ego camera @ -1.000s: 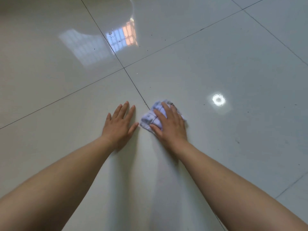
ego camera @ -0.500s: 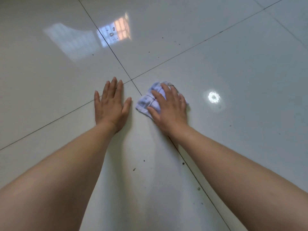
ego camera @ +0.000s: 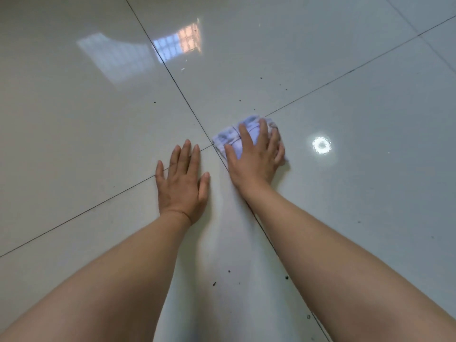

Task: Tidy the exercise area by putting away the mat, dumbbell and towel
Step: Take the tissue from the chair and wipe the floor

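Towel (ego camera: 230, 137) under flat right hand (ego camera: 255, 159)

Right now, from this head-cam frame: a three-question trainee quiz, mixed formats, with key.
1. True or false: the left hand lies on the towel.
2. What is under the right hand? A) dumbbell B) towel C) mat
3. Fill in: dark specks dot the glossy ___ floor.

Key: 1 false, it lies flat on bare floor; 2 B, fingers spread over the towel; 3 tiled.
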A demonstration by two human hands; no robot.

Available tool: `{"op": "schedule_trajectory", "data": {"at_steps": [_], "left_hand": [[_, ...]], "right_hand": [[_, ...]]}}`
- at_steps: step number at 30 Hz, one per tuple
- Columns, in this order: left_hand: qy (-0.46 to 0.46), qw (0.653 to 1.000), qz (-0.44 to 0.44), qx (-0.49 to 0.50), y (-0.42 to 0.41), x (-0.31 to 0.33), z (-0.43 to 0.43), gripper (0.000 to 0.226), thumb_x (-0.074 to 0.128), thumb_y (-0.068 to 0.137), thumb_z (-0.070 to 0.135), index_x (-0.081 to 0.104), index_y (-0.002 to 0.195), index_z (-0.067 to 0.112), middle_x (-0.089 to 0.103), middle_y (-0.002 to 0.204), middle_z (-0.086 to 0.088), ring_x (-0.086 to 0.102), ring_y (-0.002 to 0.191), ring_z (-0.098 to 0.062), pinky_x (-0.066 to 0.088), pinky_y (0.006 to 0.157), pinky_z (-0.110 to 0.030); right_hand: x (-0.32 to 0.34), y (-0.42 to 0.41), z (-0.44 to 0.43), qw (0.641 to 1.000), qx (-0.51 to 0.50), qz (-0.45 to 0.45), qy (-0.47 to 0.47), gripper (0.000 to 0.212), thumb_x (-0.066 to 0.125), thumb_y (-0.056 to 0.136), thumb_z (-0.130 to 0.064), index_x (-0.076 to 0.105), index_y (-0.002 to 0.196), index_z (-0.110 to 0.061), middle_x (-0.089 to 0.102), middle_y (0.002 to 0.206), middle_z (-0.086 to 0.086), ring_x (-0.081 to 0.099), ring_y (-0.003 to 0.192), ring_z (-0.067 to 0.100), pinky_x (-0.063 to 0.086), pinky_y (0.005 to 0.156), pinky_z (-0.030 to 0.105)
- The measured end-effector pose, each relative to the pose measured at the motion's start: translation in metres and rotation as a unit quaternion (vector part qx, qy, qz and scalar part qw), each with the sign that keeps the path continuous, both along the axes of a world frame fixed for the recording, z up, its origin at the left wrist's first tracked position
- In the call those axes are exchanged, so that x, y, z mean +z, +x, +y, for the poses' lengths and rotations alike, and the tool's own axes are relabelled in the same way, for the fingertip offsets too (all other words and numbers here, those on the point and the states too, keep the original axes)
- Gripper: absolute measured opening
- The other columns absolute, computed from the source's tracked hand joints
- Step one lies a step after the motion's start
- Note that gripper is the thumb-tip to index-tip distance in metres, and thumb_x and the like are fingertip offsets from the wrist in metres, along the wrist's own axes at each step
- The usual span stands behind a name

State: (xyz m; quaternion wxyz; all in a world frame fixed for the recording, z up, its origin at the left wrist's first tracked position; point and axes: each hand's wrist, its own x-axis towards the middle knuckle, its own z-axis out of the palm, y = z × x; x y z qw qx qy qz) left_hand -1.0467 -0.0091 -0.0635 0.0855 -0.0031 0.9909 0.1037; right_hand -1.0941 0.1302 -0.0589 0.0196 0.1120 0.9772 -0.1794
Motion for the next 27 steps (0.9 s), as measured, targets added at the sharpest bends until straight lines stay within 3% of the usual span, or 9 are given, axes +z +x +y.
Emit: {"op": "schedule_trajectory", "data": {"at_steps": [5, 9, 17, 24, 27], "left_hand": [[-0.003, 1.000, -0.004, 0.001, 0.000, -0.001, -0.002, 0.071, 0.004, 0.082, 0.047, 0.009, 0.150, 0.024, 0.000, 0.158, 0.006, 0.000, 0.145, -0.012, -0.002, 0.113, -0.045], [0.003, 1.000, -0.001, 0.001, 0.001, 0.000, -0.001, 0.071, 0.003, 0.082, 0.047, 0.007, 0.150, 0.024, 0.000, 0.158, 0.006, -0.001, 0.145, -0.012, -0.003, 0.113, -0.044], [0.012, 1.000, 0.002, 0.009, 0.000, -0.002, -0.002, 0.074, 0.004, 0.081, 0.048, 0.007, 0.150, 0.020, 0.000, 0.158, 0.006, 0.000, 0.145, -0.010, -0.005, 0.114, -0.043], [0.071, 0.997, 0.011, 0.007, -0.015, 0.014, -0.023, 0.066, 0.022, 0.088, 0.049, 0.020, 0.148, 0.021, 0.012, 0.157, 0.006, 0.009, 0.145, -0.012, -0.003, 0.114, -0.045], [0.021, 0.998, 0.028, 0.055, -0.067, 0.020, -0.062, 0.059, 0.033, 0.097, 0.040, 0.015, 0.149, 0.020, 0.006, 0.158, 0.005, 0.003, 0.145, -0.014, -0.003, 0.114, -0.051]], "right_hand": [[-0.010, 0.016, 0.020, 0.986, 0.143, 0.086, -0.007, 0.046, 0.043, 0.085, -0.052, 0.058, 0.123, -0.031, 0.042, 0.143, 0.003, 0.031, 0.136, 0.028, 0.014, 0.106, 0.037], [-0.012, 0.017, 0.021, 0.991, 0.108, 0.083, -0.006, 0.050, 0.036, 0.084, -0.053, 0.056, 0.125, -0.032, 0.038, 0.146, 0.001, 0.029, 0.138, 0.023, 0.015, 0.109, 0.037], [-0.009, 0.006, 0.011, 0.992, 0.119, 0.033, 0.009, 0.061, 0.026, 0.080, -0.059, 0.044, 0.134, -0.038, 0.021, 0.155, -0.002, 0.012, 0.143, 0.023, 0.000, 0.109, 0.033], [-0.013, 0.003, 0.011, 0.992, 0.120, 0.039, 0.032, 0.053, 0.036, 0.079, -0.057, 0.052, 0.126, -0.038, 0.032, 0.150, -0.001, 0.023, 0.139, 0.024, 0.005, 0.106, 0.032], [-0.014, 0.004, 0.011, 0.990, 0.122, 0.051, 0.044, 0.049, 0.041, 0.079, -0.052, 0.053, 0.124, -0.038, 0.035, 0.148, 0.000, 0.025, 0.138, 0.024, 0.008, 0.106, 0.032]]}}
